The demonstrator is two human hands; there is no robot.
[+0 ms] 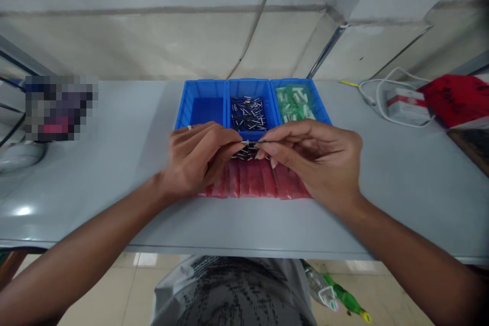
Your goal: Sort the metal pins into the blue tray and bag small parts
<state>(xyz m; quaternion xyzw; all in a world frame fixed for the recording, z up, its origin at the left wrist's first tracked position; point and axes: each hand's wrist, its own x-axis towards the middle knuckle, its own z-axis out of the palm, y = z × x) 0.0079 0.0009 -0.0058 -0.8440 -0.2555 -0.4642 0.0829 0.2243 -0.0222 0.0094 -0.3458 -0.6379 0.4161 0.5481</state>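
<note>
My left hand (198, 155) and my right hand (321, 158) meet over the front of the blue bins. Between their fingertips they pinch a thin metal pin (250, 142), one end in each hand. Behind it, the middle blue bin (249, 84) holds many small metal pins (248, 112). More pins show just below my fingertips. To the right, another bin (321, 107) has green bags with white pieces (296, 102). The left bin (204, 107) shows only its blue bottom. Red plastic bags (254, 181) lie in a row under my hands, partly covered by them.
On the right of the table (153, 224) are a white cable (378, 86), a white and red box (408, 106) and a red bag (458, 99). A blurred dark object (63, 112) sits at left. Bottles (344, 295) lie on the floor.
</note>
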